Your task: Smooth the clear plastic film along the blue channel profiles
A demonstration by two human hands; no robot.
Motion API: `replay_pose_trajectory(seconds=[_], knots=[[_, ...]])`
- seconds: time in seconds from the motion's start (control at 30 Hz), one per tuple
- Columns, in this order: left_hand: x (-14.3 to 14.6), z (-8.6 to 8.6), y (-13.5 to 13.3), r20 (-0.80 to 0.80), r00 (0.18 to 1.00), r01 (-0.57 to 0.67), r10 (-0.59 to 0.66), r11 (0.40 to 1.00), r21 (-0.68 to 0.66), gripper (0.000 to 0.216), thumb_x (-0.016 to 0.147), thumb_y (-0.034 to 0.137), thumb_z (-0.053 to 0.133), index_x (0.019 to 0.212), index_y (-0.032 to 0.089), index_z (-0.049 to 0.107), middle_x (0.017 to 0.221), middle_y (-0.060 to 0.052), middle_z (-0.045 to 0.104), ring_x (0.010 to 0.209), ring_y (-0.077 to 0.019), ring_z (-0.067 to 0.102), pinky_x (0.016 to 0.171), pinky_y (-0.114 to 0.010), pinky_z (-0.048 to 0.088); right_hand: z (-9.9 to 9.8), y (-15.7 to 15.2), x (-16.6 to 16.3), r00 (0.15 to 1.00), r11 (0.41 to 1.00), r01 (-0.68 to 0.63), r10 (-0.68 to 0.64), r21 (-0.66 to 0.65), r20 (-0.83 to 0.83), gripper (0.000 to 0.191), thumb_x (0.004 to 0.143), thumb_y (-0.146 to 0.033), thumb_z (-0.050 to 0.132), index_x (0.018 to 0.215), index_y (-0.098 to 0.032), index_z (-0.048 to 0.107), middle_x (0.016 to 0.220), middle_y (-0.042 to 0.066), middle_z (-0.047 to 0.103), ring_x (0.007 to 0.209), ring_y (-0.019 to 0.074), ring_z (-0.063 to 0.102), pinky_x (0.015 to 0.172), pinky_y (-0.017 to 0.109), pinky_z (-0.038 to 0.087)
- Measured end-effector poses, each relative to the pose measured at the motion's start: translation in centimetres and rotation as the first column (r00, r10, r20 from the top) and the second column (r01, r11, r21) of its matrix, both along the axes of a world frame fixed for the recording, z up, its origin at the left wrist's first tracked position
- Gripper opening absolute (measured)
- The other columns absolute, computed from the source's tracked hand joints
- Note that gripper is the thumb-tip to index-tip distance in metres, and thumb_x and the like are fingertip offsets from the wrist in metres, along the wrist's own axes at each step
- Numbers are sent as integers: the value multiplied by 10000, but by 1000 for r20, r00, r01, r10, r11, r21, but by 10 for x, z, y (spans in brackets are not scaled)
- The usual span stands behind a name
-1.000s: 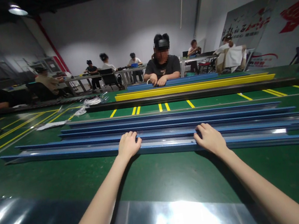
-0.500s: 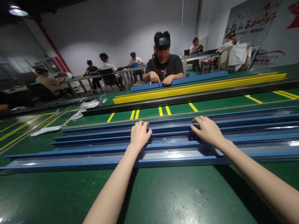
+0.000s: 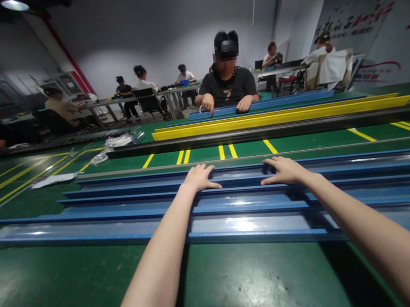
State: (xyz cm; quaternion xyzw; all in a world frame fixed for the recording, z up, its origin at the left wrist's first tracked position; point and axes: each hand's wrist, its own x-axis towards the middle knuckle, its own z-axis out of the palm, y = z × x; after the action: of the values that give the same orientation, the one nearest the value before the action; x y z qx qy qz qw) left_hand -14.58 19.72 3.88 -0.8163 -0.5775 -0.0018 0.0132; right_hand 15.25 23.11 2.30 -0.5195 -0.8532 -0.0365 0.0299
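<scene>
Several long blue channel strips [image 3: 128,206] lie side by side across the green table [image 3: 55,288] in front of me. My left hand [image 3: 200,177] rests on one of the farther blue strips, fingers curled over its far edge. About a hand's width to its right, my right hand [image 3: 283,169] lies on the same strips with fingers bent over an edge. Both arms stretch forward over the nearer strips. Whether either hand grips the strip or only presses on it does not show.
Beyond the blue strips lie a black strip [image 3: 301,128] and a yellow strip [image 3: 280,118]. A person in a dark shirt [image 3: 229,88] sits opposite, hands on another blue strip. Plastic wrapping [image 3: 118,140] lies at the left. Other people sit at tables behind.
Both hands have moved forward from the nearest blue strip to farther ones. The view has come closer to the table, and the shiny sheet near me has left the view.
</scene>
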Motion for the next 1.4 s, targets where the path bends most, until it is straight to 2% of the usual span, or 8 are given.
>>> replay_pose_trajectory(seconds=[0.27, 0.37, 0.57, 0.67, 0.77, 1.03, 1.2, 1.4], knots=[[-3, 15, -3, -97, 994, 44, -42, 999, 17, 786, 669, 669, 515, 1296, 211, 392, 1186, -130, 518, 1072, -292, 489, 852, -334, 390, 17, -4, 5, 993, 992, -87, 79, 91, 88, 809, 668, -749, 384, 1244, -188, 474, 1133, 150, 564, 977, 292, 542, 788, 379, 401], [-4, 34, -5, -98, 995, 28, -24, 999, 39, 799, 667, 694, 488, 1309, 234, 368, 1188, -116, 517, 1067, -283, 493, 837, -322, 395, 39, -5, 7, 992, 976, -94, 75, 195, 101, 795, 673, -758, 358, 1219, -199, 500, 1050, 135, 599, 913, 272, 559, 766, 368, 395], [-7, 86, -24, -117, 993, 38, -23, 991, 127, 821, 658, 738, 433, 1323, 266, 331, 1197, -93, 510, 1059, -266, 498, 802, -307, 396, 93, -21, 7, 977, 911, -169, 105, 377, 186, 818, 689, -772, 287, 1166, -151, 524, 1010, 148, 610, 863, 266, 561, 734, 347, 384], [-9, 105, -44, -149, 988, 55, -27, 981, 186, 838, 633, 771, 411, 1307, 277, 359, 1168, -85, 531, 1040, -268, 510, 787, -303, 388, 105, -41, 5, 970, 901, -181, 98, 395, 221, 807, 710, -759, 261, 1159, -143, 525, 983, 150, 618, 836, 265, 569, 702, 335, 387], [-11, 115, -70, -181, 982, 93, -50, 967, 239, 816, 634, 781, 388, 1271, 271, 410, 1093, -77, 566, 997, -259, 536, 745, -281, 379, 105, -67, 4, 969, 906, -174, 88, 386, 231, 781, 725, -747, 251, 1168, -163, 520, 943, 130, 629, 817, 255, 584, 680, 324, 393], [0, 108, -142, -288, 946, 222, -150, 946, 235, 741, 694, 756, 322, 1148, 206, 525, 875, -77, 622, 808, -226, 601, 608, -246, 344, 97, -138, 13, 967, 935, -159, 82, 317, 242, 754, 729, -739, 255, 1129, -166, 539, 966, 129, 634, 849, 257, 590, 624, 309, 401], [1, 90, -175, -290, 938, 262, -190, 936, 234, 757, 689, 763, 315, 1126, 186, 535, 815, -77, 626, 743, -220, 608, 566, -246, 333, 87, -177, 15, 965, 945, -169, 101, 281, 240, 742, 732, -741, 238, 1062, -159, 559, 978, 139, 631, 851, 265, 589, 606, 314, 399], [5, 64, -199, -256, 940, 277, -225, 942, 188, 742, 687, 759, 332, 1102, 183, 547, 796, -70, 628, 726, -211, 612, 540, -241, 327, 62, -205, 21, 963, 955, -190, 137, 226, 232, 711, 746, -722, 254, 1045, -153, 557, 974, 148, 630, 853, 261, 591, 629, 315, 403]])
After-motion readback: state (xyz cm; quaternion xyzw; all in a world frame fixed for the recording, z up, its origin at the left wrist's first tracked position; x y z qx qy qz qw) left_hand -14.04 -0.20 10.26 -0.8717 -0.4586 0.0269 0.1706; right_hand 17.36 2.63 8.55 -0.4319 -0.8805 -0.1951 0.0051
